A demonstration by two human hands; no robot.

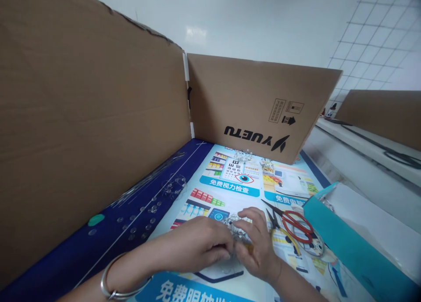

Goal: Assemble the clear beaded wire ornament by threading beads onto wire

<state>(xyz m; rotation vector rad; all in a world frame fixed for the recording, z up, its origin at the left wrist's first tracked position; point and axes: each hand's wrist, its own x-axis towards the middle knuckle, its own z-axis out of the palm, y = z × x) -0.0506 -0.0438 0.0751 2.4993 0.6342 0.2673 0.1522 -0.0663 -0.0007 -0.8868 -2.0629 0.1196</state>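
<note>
A tangle of thin wire with clear beads (236, 226) lies between my two hands, partly hidden behind the fingers. My left hand (202, 242) is closed in a pinch at its near left side. Opposite it, my right hand (256, 245) curls around the beaded wire, thumb and a fingertip drawn in close to the left fingers, the upper fingers bent and a little apart. The exact spot each hand grips is too small to see. Just right of my right hand lie red-handled scissors (297, 226) and yellow-handled pliers (289, 240), overlapping.
Cardboard panels (92, 95) stand at left and back (243, 100). Loose clear beads (132, 230), a green disc (96, 220) and thin wires (148, 179) lie left. More beaded wire pieces (242, 156) sit at the back. A teal box (355, 245) stands right, near a wire coil (317, 245).
</note>
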